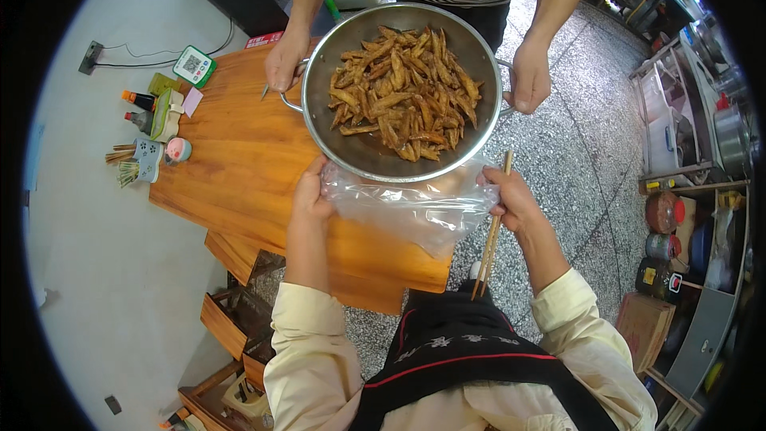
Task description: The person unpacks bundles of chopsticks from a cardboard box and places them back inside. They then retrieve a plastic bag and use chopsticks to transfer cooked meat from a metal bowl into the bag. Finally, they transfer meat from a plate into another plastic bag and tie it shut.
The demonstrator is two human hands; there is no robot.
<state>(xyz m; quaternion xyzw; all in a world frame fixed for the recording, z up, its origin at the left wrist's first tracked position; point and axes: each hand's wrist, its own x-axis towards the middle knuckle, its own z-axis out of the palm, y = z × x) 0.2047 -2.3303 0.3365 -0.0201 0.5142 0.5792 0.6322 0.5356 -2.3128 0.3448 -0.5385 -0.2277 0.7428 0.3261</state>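
My left hand (pixel 312 191) grips one side of a clear plastic bag (pixel 413 206), just below the rim of a two-handled metal pan (pixel 383 163). The bag's other side is pinched in my right hand (pixel 510 196), which also holds a pair of wooden chopsticks (pixel 492 239) pointing down. Between my hands the bag stretches along the near edge of the pan. A heap of browned chicken wing pieces (pixel 407 90) lies in the pan. Another person's hands (pixel 288 63) grip its two loop handles. How far the bag's mouth reaches under the pan is hidden.
Under the pan and bag is a wooden table (pixel 239 149). At its left stand a chopstick holder (pixel 148 160), a small pink-topped container (pixel 178 149), sauce bottles (pixel 139 100) and a printed code stand (pixel 194 66). Shelves with jars (pixel 663 212) and a cardboard box (pixel 645 330) line the right.
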